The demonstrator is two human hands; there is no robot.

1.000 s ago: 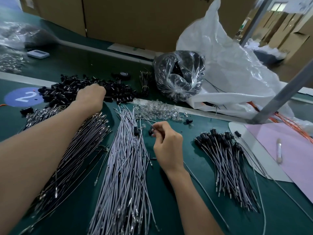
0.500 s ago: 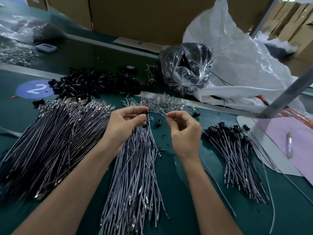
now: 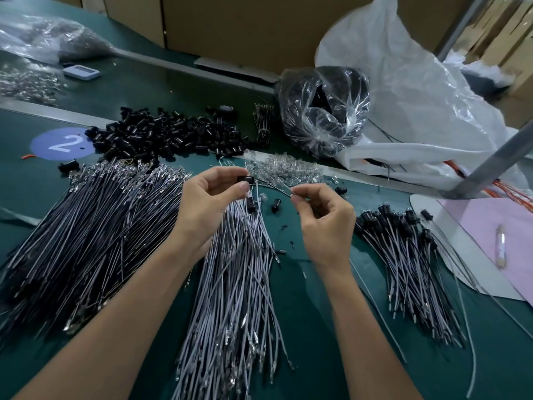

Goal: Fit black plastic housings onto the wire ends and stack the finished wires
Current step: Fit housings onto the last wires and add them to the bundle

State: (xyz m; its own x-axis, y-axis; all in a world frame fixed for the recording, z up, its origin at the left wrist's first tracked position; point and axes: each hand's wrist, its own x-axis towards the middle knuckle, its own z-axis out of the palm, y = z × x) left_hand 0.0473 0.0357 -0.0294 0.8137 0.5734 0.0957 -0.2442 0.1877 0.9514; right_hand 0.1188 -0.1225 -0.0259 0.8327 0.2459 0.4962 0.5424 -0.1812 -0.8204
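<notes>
Green table (image 3: 302, 298), cardboard boxes (image 3: 230, 24) behind. The left hand (image 3: 207, 206) pinched a black housing (image 3: 245, 179) lying sideways; the right hand (image 3: 326, 223) pinched a wire (image 3: 274, 186) running left–right toward it.

Housings (image 3: 170, 134) behind loose wires (image 3: 236, 284); finished wires (image 3: 403, 269), seemingly, at right.

Green bench (image 3: 23, 183); apparently cardboard boxes (image 3: 230, 24) behind.

Bare mat (image 3: 310, 307) lies open between grey wires (image 3: 230, 298) and finished wires (image 3: 409, 269).
</notes>
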